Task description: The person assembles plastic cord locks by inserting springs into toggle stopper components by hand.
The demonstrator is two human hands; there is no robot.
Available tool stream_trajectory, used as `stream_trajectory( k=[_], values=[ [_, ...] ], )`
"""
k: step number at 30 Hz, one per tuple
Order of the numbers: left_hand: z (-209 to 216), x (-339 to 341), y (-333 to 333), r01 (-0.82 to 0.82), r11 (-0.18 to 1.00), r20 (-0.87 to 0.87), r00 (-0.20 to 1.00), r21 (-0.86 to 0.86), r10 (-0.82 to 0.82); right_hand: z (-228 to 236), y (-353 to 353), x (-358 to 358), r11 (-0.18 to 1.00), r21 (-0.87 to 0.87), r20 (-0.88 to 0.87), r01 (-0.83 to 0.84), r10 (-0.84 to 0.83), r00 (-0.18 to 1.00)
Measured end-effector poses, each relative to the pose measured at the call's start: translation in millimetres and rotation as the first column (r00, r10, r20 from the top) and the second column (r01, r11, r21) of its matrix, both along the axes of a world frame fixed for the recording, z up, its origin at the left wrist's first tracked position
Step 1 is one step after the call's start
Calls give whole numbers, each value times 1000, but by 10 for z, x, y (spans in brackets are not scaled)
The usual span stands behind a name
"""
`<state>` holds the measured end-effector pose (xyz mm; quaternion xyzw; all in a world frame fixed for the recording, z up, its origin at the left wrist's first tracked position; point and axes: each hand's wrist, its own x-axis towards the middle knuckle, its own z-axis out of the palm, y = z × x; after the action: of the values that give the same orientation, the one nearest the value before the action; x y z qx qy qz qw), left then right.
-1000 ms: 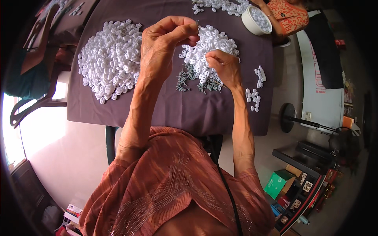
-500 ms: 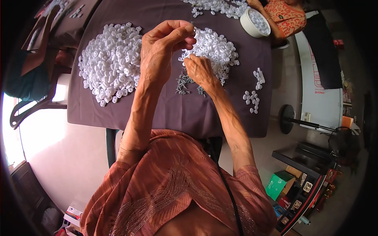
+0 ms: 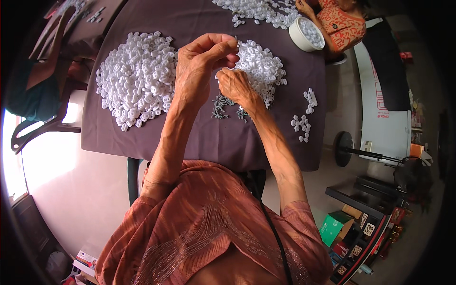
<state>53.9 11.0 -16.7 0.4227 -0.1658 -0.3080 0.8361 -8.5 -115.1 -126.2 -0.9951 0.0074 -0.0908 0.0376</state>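
My left hand [image 3: 202, 61] is raised over the table, thumb and fingertips pinched on a small grey nail [image 3: 236, 37] that stands up from them. Just below and to its right is my right hand [image 3: 237, 86], fingers curled together; what they hold, if anything, is hidden. That hand sits at the left edge of a pile of small white plastic pieces [image 3: 261, 64]. Beneath its wrist lies a scatter of small grey nails [image 3: 219, 108]. To the left of my left forearm spreads a larger heap of white plastic pieces [image 3: 135, 78].
A few white pieces [image 3: 300, 124] lie apart on the brown tablecloth [image 3: 199, 142]. At the far right stands a white tub [image 3: 304, 40] of white pieces, beside a person in an orange patterned top [image 3: 339, 23]. Another person [image 3: 42, 90] sits at left. A dumbbell bar [image 3: 365, 151] is right of the table.
My right hand has shifted slightly left, nearer below my left hand. My left hand keeps its pinch and has moved a little right. The whole view has shifted slightly.
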Motion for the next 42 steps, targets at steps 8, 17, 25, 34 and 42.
stream_trajectory(
  k=[8, 17, 25, 34, 42],
  values=[
    [-10, -55, -66, 65, 998, -16, 998, -11, -65, 66, -141, -158, 933, 355, 161, 62, -126, 979],
    [30, -181, -61, 112, 994, -19, 993, -15, -112, 1124, -208, -504, -141, 962, 174, -235, -347, 921],
    [127, -361, -79, 186, 982, -10, 982, -16, -186, 1280, -155, -625, -133, 951, 210, -280, -391, 896],
    [106, -393, -123, 195, 976, -60, 978, -94, -201, 1286, 39, -582, 111, 953, 299, -281, -470, 830],
    [115, -408, -122, 211, 976, -30, 977, -50, -212, 1470, -8, -740, 619, 785, 308, -12, -374, 875]
  ],
)
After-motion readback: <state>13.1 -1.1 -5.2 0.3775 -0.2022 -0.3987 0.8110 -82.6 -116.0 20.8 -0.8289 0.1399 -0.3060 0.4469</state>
